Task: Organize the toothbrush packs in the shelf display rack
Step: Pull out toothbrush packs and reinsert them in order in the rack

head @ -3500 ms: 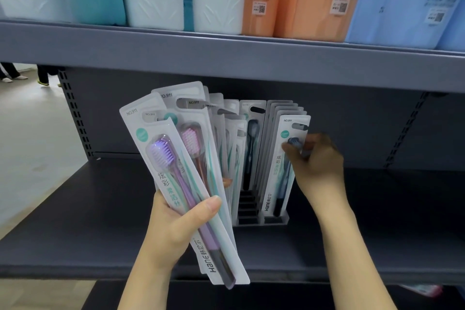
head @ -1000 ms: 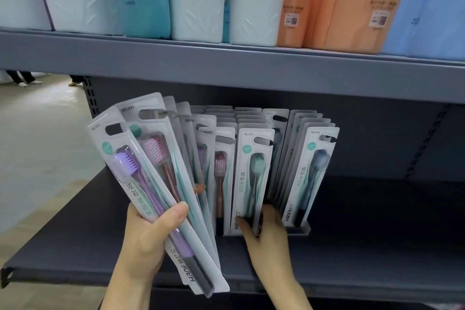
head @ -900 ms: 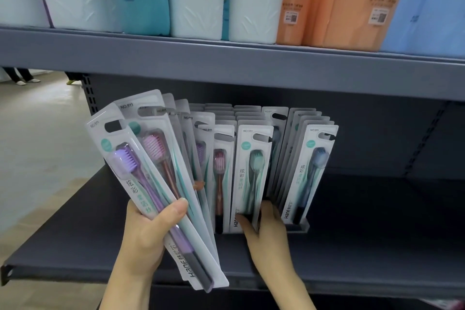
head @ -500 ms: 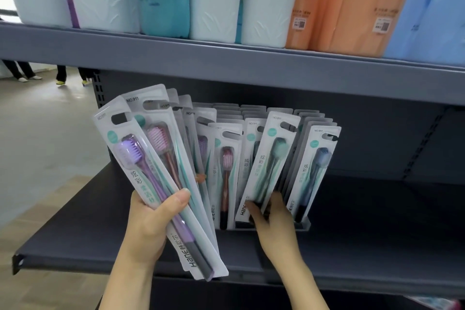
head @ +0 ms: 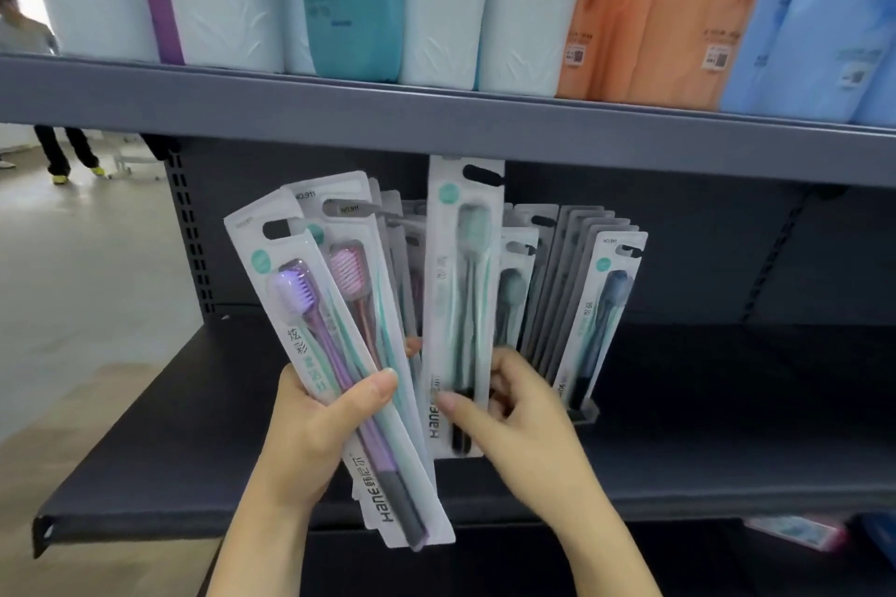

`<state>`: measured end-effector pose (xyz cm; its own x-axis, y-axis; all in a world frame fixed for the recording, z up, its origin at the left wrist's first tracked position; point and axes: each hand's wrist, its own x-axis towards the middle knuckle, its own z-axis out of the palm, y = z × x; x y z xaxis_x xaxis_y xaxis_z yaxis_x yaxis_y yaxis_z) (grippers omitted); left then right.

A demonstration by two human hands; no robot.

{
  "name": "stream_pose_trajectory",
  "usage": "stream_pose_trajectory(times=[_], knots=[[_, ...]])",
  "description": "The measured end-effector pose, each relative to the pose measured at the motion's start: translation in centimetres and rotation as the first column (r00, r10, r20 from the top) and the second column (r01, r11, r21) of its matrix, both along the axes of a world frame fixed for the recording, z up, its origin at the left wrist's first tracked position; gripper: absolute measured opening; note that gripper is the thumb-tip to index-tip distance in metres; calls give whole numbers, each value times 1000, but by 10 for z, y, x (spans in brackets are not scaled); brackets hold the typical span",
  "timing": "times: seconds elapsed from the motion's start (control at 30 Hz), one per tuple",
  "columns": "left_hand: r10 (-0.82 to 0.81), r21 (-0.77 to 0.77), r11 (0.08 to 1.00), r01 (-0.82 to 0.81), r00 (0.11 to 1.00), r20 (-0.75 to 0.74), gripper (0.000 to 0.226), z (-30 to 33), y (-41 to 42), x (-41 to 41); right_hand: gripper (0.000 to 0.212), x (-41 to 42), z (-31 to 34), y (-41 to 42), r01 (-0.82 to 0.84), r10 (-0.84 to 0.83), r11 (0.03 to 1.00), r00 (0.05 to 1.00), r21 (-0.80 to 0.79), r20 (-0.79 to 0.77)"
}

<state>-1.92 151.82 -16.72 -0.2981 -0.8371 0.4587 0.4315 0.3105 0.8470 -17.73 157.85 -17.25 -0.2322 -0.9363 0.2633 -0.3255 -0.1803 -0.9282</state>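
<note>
My left hand [head: 315, 422] grips a fanned bunch of toothbrush packs [head: 339, 354]; a purple brush is in front and a pink one behind it. My right hand [head: 519, 417] pinches the lower end of a green toothbrush pack [head: 460, 286], held upright and raised above the row. Behind it the display rack [head: 584, 412] on the dark shelf holds several upright packs, with a blue-brush pack [head: 601, 310] at the front right. The rack's left part is hidden behind the packs I hold.
The upper shelf's edge [head: 436, 121] runs just above the raised pack and carries tall white, teal, orange and blue product packs [head: 436, 0]. The dark lower shelf [head: 727, 402] stretches right of the rack. A person's legs [head: 63, 150] stand far left on the aisle floor.
My right hand has lifted the green toothbrush pack up and out of the rack's row. My left hand still holds its bunch; the view has moved closer.
</note>
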Motion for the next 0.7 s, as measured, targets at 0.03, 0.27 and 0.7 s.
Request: stream_pose_trajectory(times=[0.03,0.27,0.7], knots=[[-11,-9,1000,11,1000,6,48,0,1,2,25,4,3,2,-24,25,1000,999,9,-33],[33,-10,999,-33,999,17,48,-1,-3,21,18,12,21,14,-13,11,1000,979,-8,-205],[-70,-59,995,81,983,171,36,0,-7,34,38,21,14,-4,-80,122,986,943,145,-310]])
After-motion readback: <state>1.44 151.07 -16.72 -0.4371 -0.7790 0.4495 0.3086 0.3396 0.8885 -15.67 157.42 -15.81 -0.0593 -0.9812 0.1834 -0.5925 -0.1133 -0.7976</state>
